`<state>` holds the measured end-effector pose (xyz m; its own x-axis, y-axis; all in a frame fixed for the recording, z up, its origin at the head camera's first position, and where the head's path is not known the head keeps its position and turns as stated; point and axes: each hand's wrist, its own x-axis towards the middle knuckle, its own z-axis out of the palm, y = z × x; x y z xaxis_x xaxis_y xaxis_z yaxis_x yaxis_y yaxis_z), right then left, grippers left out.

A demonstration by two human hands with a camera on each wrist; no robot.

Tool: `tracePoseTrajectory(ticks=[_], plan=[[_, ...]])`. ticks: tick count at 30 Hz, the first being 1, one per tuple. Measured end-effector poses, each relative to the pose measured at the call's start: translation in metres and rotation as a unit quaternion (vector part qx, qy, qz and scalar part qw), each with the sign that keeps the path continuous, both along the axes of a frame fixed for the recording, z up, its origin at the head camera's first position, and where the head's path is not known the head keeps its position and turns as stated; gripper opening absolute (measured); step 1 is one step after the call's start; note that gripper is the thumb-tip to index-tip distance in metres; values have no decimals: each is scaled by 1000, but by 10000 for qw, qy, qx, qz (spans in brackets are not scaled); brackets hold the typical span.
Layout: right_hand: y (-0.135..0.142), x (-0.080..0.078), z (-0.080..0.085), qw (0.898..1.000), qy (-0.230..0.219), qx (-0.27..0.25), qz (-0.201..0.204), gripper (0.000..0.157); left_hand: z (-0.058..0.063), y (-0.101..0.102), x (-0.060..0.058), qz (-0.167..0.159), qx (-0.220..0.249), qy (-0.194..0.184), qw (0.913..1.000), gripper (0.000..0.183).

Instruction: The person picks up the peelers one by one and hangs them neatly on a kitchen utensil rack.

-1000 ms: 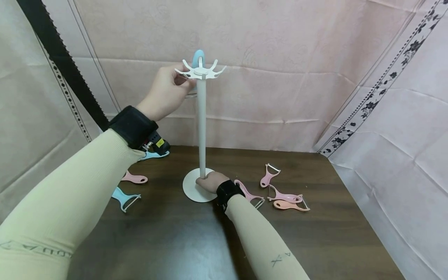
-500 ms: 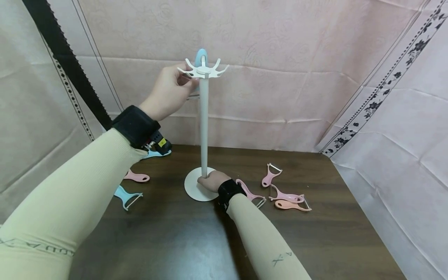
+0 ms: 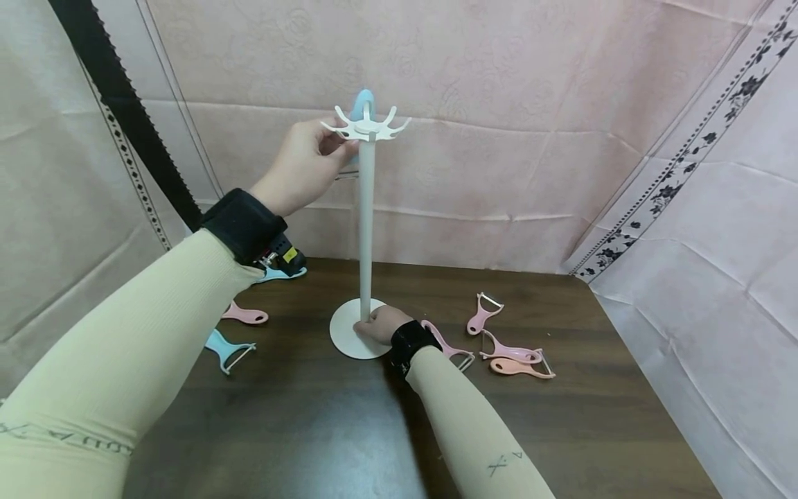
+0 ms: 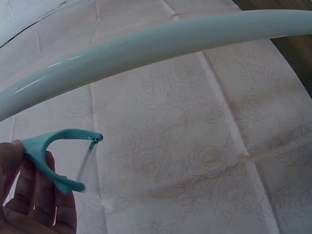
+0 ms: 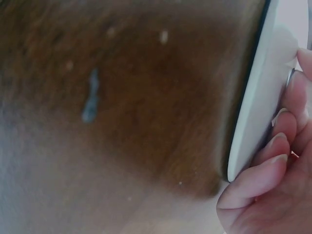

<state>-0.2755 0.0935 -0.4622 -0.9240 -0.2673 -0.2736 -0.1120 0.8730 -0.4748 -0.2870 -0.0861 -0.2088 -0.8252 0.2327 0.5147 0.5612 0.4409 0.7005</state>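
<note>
A white stand point(image 3: 366, 222) with a round base and a crown of curved hooks stands upright on the table. My left hand point(image 3: 305, 163) pinches a blue peeler point(image 3: 364, 99) behind the crown. Its handle loop rises at the back hook; whether the hook passes through the loop is hard to tell. In the left wrist view, the blue peeler point(image 4: 36, 148) hangs between thumb and fingers, its blade end free below the post. Low down, my right hand point(image 3: 382, 324) holds the stand's base by the post. The right wrist view shows fingers point(image 5: 263, 183) curled at the base's rim.
On the right lie pink peelers point(image 3: 480, 315) and an orange peeler point(image 3: 517, 366), some overlapping. To the left are blue point(image 3: 224, 348) and pink point(image 3: 249, 316) peelers, partly behind my left sleeve. Cloth walls point(image 3: 474, 173) border the brown table point(image 3: 299, 416).
The head view has shifted slightly, so everything sits a little further right in it. Both hands keep their hold, and the blue peeler stays at the back hook.
</note>
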Motion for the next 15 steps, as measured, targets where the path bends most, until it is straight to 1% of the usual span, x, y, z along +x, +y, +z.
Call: tracePoseTrajectory(ticks=[7,15], plan=[[-1,-2,-4,10000,-53,-8,-50,40,-9,-3,-2,18,-226,80,9997,30],[0,-11,-15,10000,-53,-12,-52,41,-21,-12,6,-96,-568,235,9981,28]])
